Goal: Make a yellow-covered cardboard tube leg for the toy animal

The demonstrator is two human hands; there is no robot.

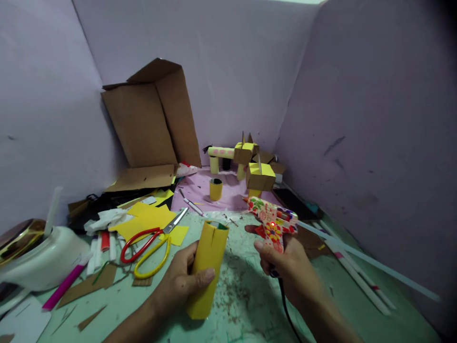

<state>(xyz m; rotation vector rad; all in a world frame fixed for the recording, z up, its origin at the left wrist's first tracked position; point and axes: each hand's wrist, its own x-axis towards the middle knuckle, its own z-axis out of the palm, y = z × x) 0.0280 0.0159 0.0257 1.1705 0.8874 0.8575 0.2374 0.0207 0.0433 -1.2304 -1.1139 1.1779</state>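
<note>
My left hand [185, 281] is wrapped round a yellow paper tube [210, 257], held tilted with its open end up; a short slit shows near the rim. In my right hand [282, 257] is a hot glue gun [271, 216] with a flowery pattern and a lit red light. Its nozzle points left, above and to the right of the tube, apart from it. A long clear glue stick [371, 263] runs out of its back. Scissors [157, 243] with one red and one yellow handle lie open left of the tube.
Yellow paper scraps [146, 219], a white pot [46, 257] and a magenta stick [64, 288] are on the left. A short yellow tube [215, 189], a craft knife [192, 205] and cardboard-and-paper figures [221, 152] stand or lie further back. Large cardboard [143, 124] leans against the wall.
</note>
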